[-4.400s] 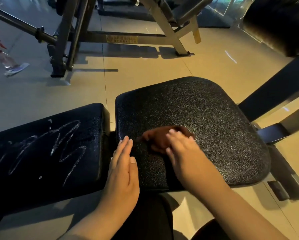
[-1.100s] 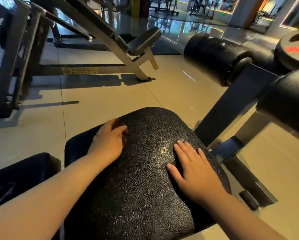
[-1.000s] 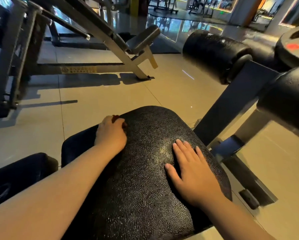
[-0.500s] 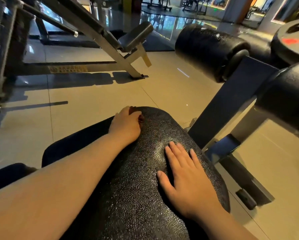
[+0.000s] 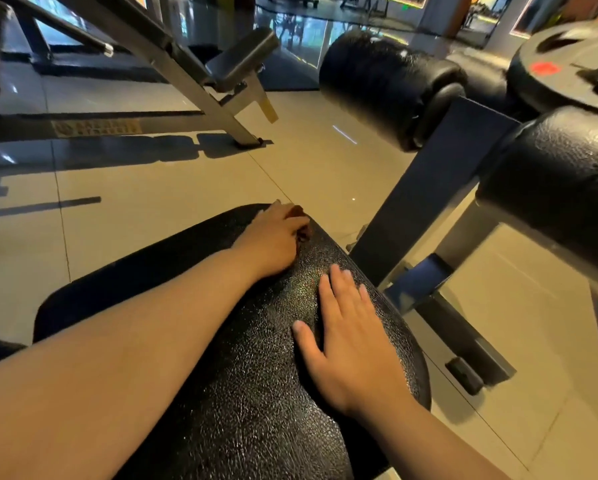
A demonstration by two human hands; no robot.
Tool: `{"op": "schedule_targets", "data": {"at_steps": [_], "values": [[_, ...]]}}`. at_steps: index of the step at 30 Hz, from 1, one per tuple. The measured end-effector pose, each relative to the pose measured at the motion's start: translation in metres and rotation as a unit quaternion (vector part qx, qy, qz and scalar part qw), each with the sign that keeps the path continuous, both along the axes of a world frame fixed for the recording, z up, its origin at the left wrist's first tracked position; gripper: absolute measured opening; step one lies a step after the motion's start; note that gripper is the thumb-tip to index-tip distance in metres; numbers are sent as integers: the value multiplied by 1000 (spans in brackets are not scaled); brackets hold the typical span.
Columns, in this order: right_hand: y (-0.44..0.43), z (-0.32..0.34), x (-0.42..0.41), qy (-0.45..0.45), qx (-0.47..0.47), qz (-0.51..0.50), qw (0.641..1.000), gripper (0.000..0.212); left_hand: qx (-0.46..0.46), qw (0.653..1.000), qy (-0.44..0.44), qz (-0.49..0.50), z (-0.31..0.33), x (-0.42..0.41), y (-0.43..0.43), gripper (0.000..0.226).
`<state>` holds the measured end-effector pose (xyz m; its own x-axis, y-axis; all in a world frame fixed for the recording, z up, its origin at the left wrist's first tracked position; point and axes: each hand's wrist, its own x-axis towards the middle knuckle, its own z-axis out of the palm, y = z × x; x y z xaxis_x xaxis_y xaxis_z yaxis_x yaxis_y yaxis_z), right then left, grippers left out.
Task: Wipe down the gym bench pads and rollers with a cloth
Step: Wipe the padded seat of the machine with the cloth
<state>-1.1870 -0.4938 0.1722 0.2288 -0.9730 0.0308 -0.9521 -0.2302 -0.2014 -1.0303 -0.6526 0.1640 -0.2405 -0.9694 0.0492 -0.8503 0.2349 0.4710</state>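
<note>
Wiping, seat pad [image 5: 238, 393]: your left hand [image 5: 276, 242] bunched the brown cloth [image 5: 298, 213] at its far edge; your right hand [image 5: 354, 344] lay flat, empty, bracing. Best practice was firm, overlapping strokes nearward.

Black pebbled seat pad [image 5: 256, 393]; reddish-brown cloth [image 5: 299, 216]; black rollers [image 5: 384, 84]; beige floor tiles [image 5: 152, 188].

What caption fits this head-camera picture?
Left hand holds a small brown cloth at the far edge of the black textured bench pad; right hand rests flat on it.
</note>
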Motion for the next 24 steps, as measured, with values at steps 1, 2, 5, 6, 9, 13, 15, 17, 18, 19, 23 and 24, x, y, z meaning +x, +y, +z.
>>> {"op": "schedule_targets", "data": {"at_steps": [1, 2, 5, 6, 9, 13, 15, 17, 18, 19, 23, 24], "values": [[-1, -1, 1, 0, 1, -5, 1000, 76, -14, 1000, -5, -9, 0, -8, 6, 46], [-1, -2, 1, -2, -1, -5, 1000, 76, -23, 999, -4, -36, 0, -14, 17, 46], [-1, -4, 2, -22, -21, -19, 999, 77, -12, 989, 24, -143, -4, -5, 53, 46], [-1, -5, 3, -25, -27, -25, 999, 78, -10, 985, 16, -172, -4, 5, 58, 47], [-3, -6, 5, -8, -35, -37, 999, 80, -41, 990, -65, -116, -6, 23, 45, 49], [-3, -2, 5, -44, -37, -36, 998, 70, -21, 998, -58, 20, 4, -6, 47, 47], [-4, -3, 4, -99, -51, -36, 993, 64, -30, 998, -55, -19, 8, -26, 66, 49], [-4, -3, 3, -213, -63, -68, 973, 60, -6, 994, -18, -105, 13, -32, 90, 49], [-4, -2, 1, -284, -70, -92, 952, 57, 3, 988, 10, -155, 12, -29, 102, 51], [-3, -1, -1, -339, -78, -112, 931, 54, 3, 979, 42, -200, 12, -23, 111, 53], [-2, -3, -4, -351, -81, -113, 926, 51, -57, 989, 32, -132, 6, 0, 96, 56], [-3, -4, -4, -344, -81, -108, 929, 51, -52, 997, 32, -58, 7, -3, 84, 52]]}}
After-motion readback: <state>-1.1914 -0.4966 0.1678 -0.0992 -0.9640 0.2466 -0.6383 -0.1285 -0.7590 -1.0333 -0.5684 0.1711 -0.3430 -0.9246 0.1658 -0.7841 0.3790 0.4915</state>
